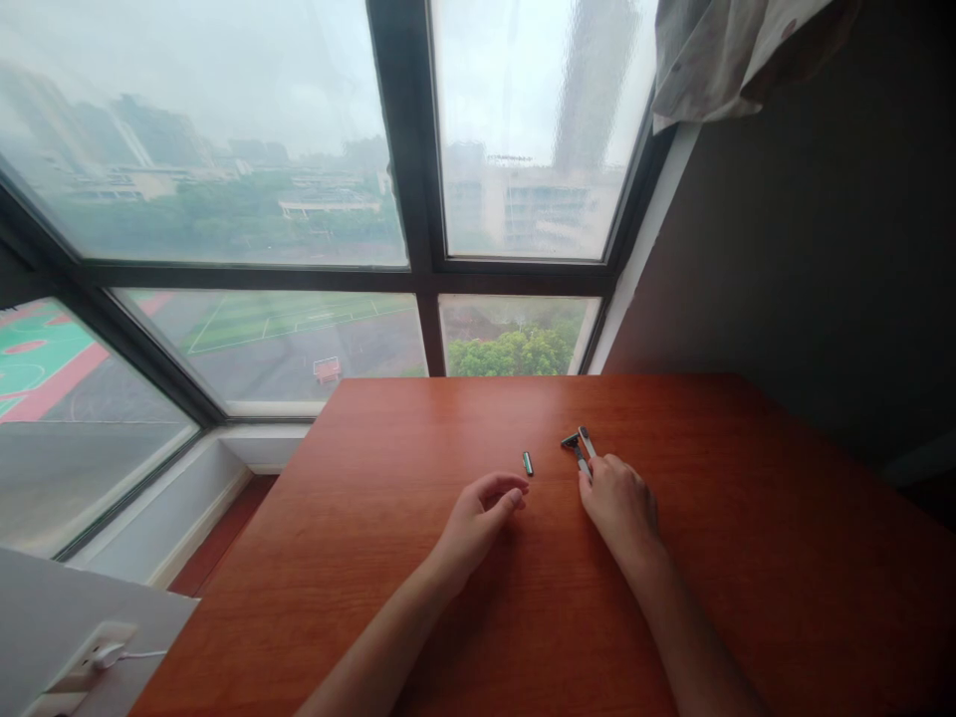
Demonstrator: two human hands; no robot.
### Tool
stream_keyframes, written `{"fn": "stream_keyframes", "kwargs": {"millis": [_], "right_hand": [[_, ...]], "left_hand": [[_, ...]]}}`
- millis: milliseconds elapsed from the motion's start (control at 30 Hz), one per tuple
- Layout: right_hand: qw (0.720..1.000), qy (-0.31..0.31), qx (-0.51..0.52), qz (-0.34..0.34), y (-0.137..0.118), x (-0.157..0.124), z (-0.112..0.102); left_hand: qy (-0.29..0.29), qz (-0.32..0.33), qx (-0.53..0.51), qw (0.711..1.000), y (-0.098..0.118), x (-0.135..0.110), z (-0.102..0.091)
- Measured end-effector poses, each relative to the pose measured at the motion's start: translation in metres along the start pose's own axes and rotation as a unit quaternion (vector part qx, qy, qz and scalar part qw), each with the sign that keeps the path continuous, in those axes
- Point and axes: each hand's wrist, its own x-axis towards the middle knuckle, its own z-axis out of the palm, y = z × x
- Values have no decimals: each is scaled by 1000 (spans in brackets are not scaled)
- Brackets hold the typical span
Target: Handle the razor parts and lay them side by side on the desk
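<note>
My right hand rests on a reddish wooden table with its fingers closed round the handles of small grey razors, whose heads stick out beyond my fingertips. My left hand lies to the left, fingers loosely curled and holding nothing. A small dark cap or blade piece sits on the table just beyond its fingertips, apart from the hand.
A large window with dark frames rises behind the table, looking out on sports fields and buildings. A dark wall stands to the right, with cloth hanging above. At the lower left is a white socket with a plugged cable.
</note>
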Motion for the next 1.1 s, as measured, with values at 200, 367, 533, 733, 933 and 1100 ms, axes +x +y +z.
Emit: {"fn": "stream_keyframes", "kwargs": {"millis": [200,367,533,733,933,1100], "right_hand": [[1000,4,-2,5,0,0,1],[999,25,37,-16,1,1,2],[980,-26,136,-142,-13,3,1],[970,-101,87,-204,-39,13,-8],[966,-118,78,-218,-46,22,-7],[962,-134,81,-226,-43,18,-7]], "left_hand": [[0,1,4,1000,0,0,0],[0,2,4,1000,-1,0,-1],[-3,2,-3,1000,-3,2,-2],[-9,2,-3,1000,-7,5,-4],[-14,-1,1,1000,-8,5,-5],[-19,-1,-1,1000,-11,6,-6]]}}
